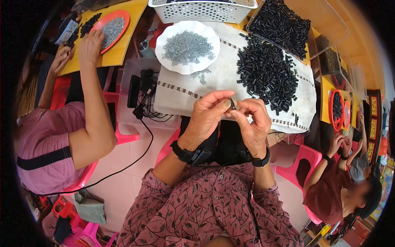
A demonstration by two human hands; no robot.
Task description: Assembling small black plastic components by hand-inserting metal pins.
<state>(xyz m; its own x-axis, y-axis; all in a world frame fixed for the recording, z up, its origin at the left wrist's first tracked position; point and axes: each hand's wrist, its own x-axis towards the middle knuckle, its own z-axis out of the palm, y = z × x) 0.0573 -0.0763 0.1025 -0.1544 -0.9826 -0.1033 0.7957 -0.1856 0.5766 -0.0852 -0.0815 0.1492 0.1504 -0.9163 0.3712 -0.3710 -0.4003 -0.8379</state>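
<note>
Just past the near edge of the cloth-covered table, my left hand (207, 117) and my right hand (254, 119) meet at the fingertips. Between them is a small black plastic piece (233, 104), pinched by the thumb and fingers of both hands; its finer details are too small to make out. Beyond my right hand spreads a large heap of short black cylindrical pieces (265, 72). Ahead of my left hand stands a white scalloped plate (161, 51) heaped with small clear pieces (187, 47), and some clear pieces lie loose by its rim.
A white perforated basket (201, 13) stands at the far edge. At far right, a clear tub (321, 35) holds more black pieces. Left of the table sits a clear bin (127, 78) with cables. People work at tables on the left (111, 24) and right (327, 90).
</note>
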